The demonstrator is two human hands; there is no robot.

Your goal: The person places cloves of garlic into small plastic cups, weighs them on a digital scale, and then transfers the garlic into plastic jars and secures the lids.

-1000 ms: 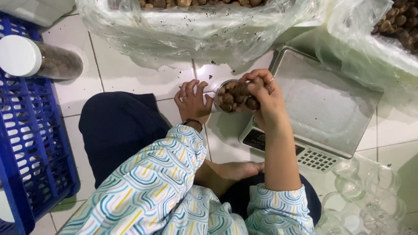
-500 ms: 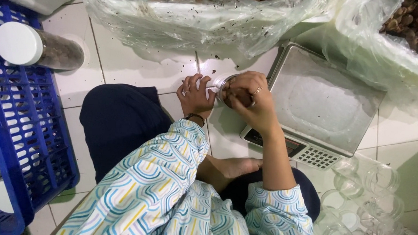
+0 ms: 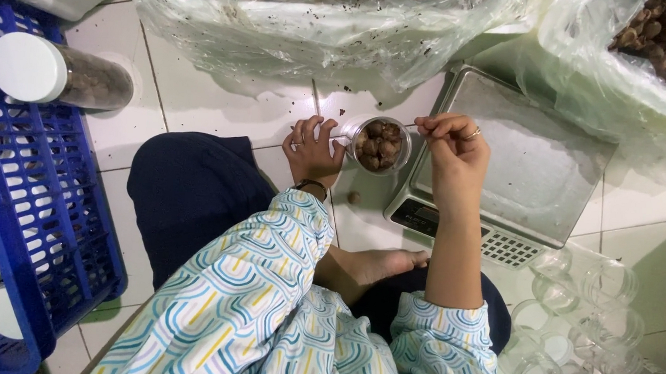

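There is one view only, from a camera worn on the person's head. It looks almost straight down over the patterned sleeves (image 3: 263, 314) and lap onto the tiled floor (image 3: 199, 109). It sits close: the arms fill the lower middle of the frame, and the two hands come about a third of the way down. The top edge cuts through plastic-lined bins (image 3: 304, 23), the left edge through a blue crate (image 3: 32, 192), and the lower right corner through empty clear jars (image 3: 586, 326).
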